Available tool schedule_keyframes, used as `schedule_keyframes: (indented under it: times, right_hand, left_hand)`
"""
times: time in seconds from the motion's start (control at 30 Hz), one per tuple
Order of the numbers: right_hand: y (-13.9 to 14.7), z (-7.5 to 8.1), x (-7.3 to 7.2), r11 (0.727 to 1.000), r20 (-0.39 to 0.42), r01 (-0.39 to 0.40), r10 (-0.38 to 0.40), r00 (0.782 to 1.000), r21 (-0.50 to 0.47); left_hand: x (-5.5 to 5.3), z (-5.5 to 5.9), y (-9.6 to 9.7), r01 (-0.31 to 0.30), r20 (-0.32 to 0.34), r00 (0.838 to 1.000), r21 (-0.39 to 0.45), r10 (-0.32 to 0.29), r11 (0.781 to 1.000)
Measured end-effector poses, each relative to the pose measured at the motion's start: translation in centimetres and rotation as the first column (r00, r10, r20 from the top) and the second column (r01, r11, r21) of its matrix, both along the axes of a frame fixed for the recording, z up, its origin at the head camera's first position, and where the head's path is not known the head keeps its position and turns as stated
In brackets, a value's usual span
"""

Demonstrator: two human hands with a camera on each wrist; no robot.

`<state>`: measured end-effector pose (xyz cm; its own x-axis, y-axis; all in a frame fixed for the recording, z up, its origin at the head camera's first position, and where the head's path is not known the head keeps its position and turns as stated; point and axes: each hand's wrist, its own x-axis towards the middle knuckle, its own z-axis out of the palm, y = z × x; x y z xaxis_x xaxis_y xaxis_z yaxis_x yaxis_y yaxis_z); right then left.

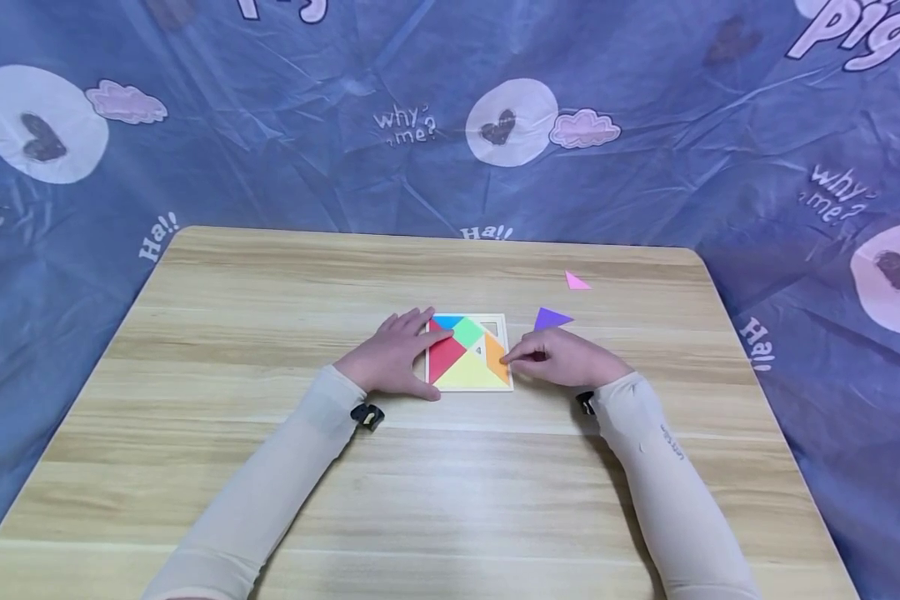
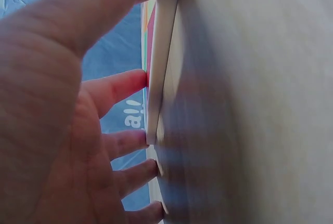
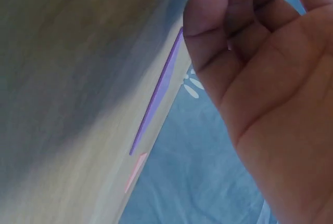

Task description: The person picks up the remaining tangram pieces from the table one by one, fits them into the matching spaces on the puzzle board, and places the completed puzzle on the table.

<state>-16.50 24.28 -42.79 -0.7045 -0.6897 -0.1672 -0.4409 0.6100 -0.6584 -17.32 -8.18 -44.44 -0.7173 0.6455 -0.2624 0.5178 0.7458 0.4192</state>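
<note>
A square tangram tray [image 1: 468, 389] with a pale rim lies on the table. In it are red [image 1: 444, 360], blue [image 1: 447, 321], green [image 1: 468, 332] and yellow [image 1: 467, 372] pieces. My left hand [image 1: 392, 354] rests along its left side, fingers spread. Its thumb touches the near edge, and the index finger reaches over the top. At the right side, my right hand [image 1: 566, 357] pinches the orange parallelogram piece [image 1: 496, 357] between thumb and index finger; the right wrist view does not show that piece. A purple triangle [image 1: 551, 318] lies just beyond the right hand.
Farther back on the right lies a small pink triangle [image 1: 577, 282]. The wooden table [image 1: 435, 500] has rounded far corners. Behind it hangs a blue printed cloth [image 1: 307, 158].
</note>
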Motion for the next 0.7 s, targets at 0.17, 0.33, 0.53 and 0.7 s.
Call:
schedule_keyframes:
  times: [0.17,0.33,0.53,0.7]
  right_hand:
    - [0.0,0.0,0.0,1.0,0.04,-0.014,0.015,0.999,-0.013]
    - [0.6,0.4,-0.2,0.993,0.119,0.095,-0.086,0.989,-0.065]
    - [2.4,1.1,-1.5,0.902,-0.095,0.429,-0.431,0.897,-0.036]
    - [4.4,0.9,-2.7,0.832,-0.283,0.542,-0.494,0.822,0.12]
  left_hand:
    - [-0.1,0.0,-0.1,-0.006,0.013,1.0,0.006,0.006,1.0]
    - [-0.1,0.1,-0.1,-0.006,0.019,1.0,0.006,0.006,1.0]
    - [0.0,0.0,-0.1,-0.004,0.014,1.0,0.024,0.003,1.0]
    - [-0.1,0.0,0.1,-0.021,0.016,1.0,0.048,0.021,0.999]
